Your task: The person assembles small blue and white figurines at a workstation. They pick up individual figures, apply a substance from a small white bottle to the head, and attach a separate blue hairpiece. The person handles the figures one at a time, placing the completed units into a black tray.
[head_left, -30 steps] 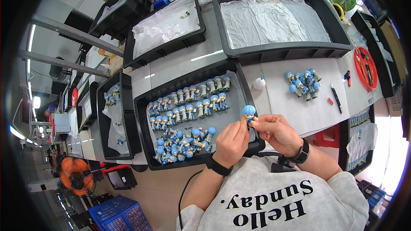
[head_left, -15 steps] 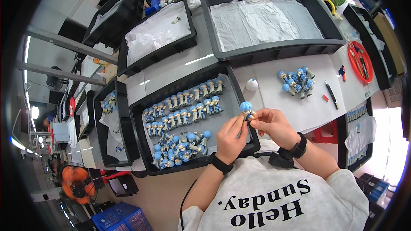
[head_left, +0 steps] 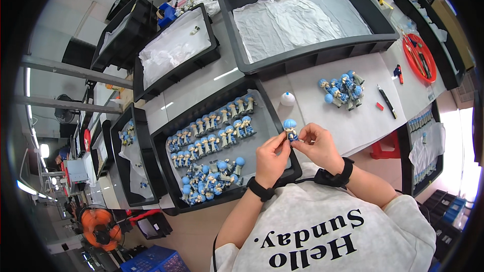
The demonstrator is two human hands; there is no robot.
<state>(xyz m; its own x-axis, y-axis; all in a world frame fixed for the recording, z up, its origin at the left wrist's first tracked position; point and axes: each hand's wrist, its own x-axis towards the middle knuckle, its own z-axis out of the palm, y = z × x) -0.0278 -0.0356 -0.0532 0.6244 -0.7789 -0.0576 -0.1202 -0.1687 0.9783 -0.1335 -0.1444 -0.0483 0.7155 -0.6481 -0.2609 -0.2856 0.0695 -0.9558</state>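
A small blue-haired figurine (head_left: 290, 127) is held upright in front of me, its face turned my way. My left hand (head_left: 271, 161) is closed, pinching its lower body between thumb and fingers. From the other side my right hand (head_left: 321, 147) is closed too, its thumb and fingertips at the figurine's lower edge. Just left of my hands is a black tray (head_left: 254, 148) with similar figurines in two rows and a jumbled heap (head_left: 209, 179) near its front edge. On white paper to the right lies another cluster of these figurines (head_left: 344, 89).
A white squeeze bottle (head_left: 287, 99) stands beyond my hands. A black pen-like tool (head_left: 387, 102) and a small red piece (head_left: 379, 106) lie on the paper. Farther back sit a large lined tray (head_left: 312, 53) and a red round dish (head_left: 419, 59) holding tools. An orange fan (head_left: 102, 227) stands lower left.
The figurine has turned to face me more squarely, and my right fingers have shifted around it. The whole view has swung slightly, moving the trays a little leftward.
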